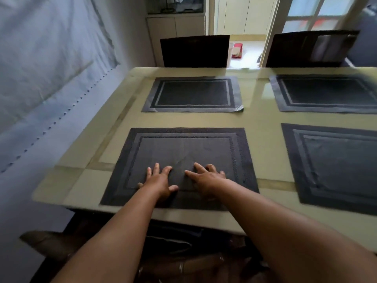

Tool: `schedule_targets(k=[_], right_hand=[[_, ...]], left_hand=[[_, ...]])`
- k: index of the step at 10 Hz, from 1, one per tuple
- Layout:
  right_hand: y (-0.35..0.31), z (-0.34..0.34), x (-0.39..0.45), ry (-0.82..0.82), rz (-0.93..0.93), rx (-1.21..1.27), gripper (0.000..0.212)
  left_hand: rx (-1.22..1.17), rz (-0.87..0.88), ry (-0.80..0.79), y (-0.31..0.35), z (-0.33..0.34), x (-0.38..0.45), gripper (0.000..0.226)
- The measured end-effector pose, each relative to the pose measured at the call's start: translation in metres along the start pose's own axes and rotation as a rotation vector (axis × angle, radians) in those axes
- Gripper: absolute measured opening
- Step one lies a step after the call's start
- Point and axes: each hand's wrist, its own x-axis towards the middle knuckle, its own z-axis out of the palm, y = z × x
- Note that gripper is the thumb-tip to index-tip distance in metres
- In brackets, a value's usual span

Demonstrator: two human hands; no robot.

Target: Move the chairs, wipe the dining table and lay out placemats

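Both hands, left (pixel 158 178) and right (pixel 206 175), press flat with fingers spread on the near-left dark woven rectangular placemat (pixel 179 152) lying on the glossy beige surface (pixel 263 127), gripping nothing.

Head view (close), facing downward.

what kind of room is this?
Most likely a home dining area. A glossy dining table carries four dark placemats, both hands flat on the nearest placemat. Two dark chairs stand at the far edge, with cream cabinets behind.
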Motion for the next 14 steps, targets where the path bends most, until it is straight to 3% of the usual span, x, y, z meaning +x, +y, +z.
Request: schedule_targets(k=[1, 3, 4, 6, 8, 12, 13, 14], right_hand=[[0.018, -0.005, -0.011, 0.074, 0.022, 0.072, 0.074], [0.076, -0.024, -0.055, 0.253, 0.142, 0.186, 0.055], [0.13, -0.028, -0.091, 0.252, 0.215, 0.212, 0.041], [0.277, -0.02, -0.172, 0.124, 0.397, 0.177, 0.054], [0.382, 0.005, -0.242, -0.08, 0.546, 0.152, 0.069], [0.411, 0.028, -0.275, -0.137, 0.439, 0.112, 0.072], [0.409, 0.033, -0.277, -0.082, 0.431, 0.158, 0.067], [0.405, 0.021, -0.278, 0.232, 0.413, 0.299, 0.057]], left_hand=[[0.004, 0.042, 0.03, 0.025, -0.001, -0.001, 0.074], [-0.014, 0.216, 0.166, 0.127, 0.012, -0.014, 0.064], [-0.049, 0.312, 0.078, 0.193, 0.032, -0.024, 0.066], [0.109, 0.524, -0.021, 0.316, 0.093, -0.047, 0.062], [0.192, 0.541, -0.07, 0.393, 0.144, -0.06, 0.058], [0.243, 0.432, -0.127, 0.414, 0.164, -0.108, 0.058], [0.215, 0.43, -0.139, 0.412, 0.163, -0.111, 0.059], [0.077, 0.464, -0.027, 0.417, 0.152, -0.112, 0.054]])
